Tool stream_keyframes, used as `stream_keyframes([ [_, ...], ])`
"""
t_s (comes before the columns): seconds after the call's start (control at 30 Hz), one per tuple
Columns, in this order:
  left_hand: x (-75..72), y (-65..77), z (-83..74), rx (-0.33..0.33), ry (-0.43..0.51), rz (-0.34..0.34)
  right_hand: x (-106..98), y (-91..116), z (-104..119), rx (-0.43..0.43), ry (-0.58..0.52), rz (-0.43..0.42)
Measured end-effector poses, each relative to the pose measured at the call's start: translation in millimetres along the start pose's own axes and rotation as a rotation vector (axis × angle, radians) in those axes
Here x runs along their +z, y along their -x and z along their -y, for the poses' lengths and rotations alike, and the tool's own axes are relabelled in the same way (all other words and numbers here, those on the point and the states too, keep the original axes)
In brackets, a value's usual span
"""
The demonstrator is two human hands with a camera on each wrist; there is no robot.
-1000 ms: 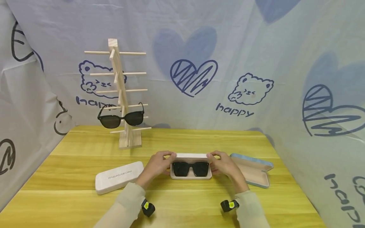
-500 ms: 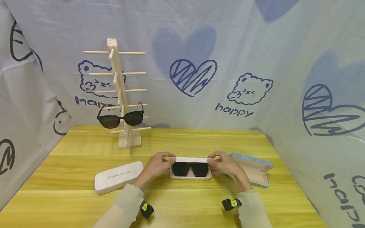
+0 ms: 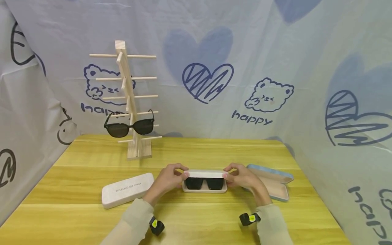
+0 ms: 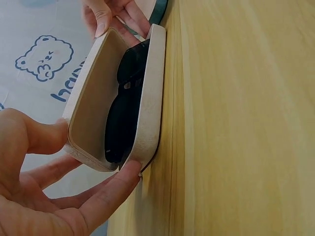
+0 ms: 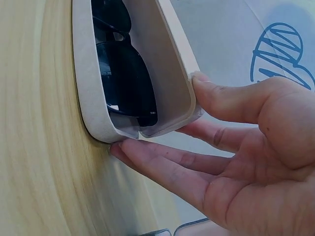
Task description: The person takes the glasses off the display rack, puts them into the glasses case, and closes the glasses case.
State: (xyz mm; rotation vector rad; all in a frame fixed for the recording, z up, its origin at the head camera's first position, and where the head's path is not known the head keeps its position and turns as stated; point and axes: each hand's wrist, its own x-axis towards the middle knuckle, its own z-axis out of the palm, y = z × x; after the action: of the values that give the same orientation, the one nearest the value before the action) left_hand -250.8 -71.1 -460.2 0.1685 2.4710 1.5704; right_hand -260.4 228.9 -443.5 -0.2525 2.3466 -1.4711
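Observation:
A white glasses case [image 3: 204, 174] stands on the table at the centre of the head view, its lid tilted partway down. Dark sunglasses [image 3: 194, 183] lie inside, their upper part covered by the lid in that view. At the case's left end my left hand [image 3: 168, 178] grips it, thumb on the lid's edge and a fingertip against the base, as the left wrist view shows. My right hand [image 3: 243, 177] holds the other end likewise, with the thumb [image 5: 216, 96] on the lid rim and fingers underneath touching the base's corner.
A closed white case [image 3: 128, 190] with lettering lies to the left. On the right, partly behind my right hand, is an open blue case [image 3: 272, 173]. A wooden display stand [image 3: 130, 88] bearing black sunglasses [image 3: 130, 128] rises at the back left. Patterned cloth [image 3: 208, 119] hangs behind the table.
The lid of the white case has swung forward and down, covering more of the sunglasses. Both hands stay at its ends and have turned slightly with the lid.

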Motion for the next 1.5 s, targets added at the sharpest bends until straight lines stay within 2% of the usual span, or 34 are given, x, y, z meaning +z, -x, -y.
stream_keyframes([
  [0.2, -0.8, 1.1, -0.8, 0.018, 0.003, 0.009, -0.5, 0.1, 0.4, 0.006, 0.027, -0.007],
  [0.43, -0.7, 4.4, 0.5, 0.074, -0.082, -0.019, -3.1, 0.5, 0.9, 0.021, 0.07, -0.008],
  [0.8, -3.0, 10.4, 3.3, 0.142, -0.115, -0.008, -0.6, 2.4, -1.4, 0.014, 0.1, -0.041],
  [1.0, -3.6, 10.1, 3.3, 0.138, -0.107, -0.002, -1.6, 3.4, -0.7, 0.008, 0.107, -0.041],
  [1.27, -1.2, 7.3, 10.3, 0.128, -0.074, 0.005, 1.5, -1.7, -5.9, -0.03, 0.233, -0.092],
  [1.5, -1.2, 5.4, 11.8, 0.115, -0.072, 0.009, 1.9, -0.8, -5.3, -0.027, 0.221, -0.081],
])
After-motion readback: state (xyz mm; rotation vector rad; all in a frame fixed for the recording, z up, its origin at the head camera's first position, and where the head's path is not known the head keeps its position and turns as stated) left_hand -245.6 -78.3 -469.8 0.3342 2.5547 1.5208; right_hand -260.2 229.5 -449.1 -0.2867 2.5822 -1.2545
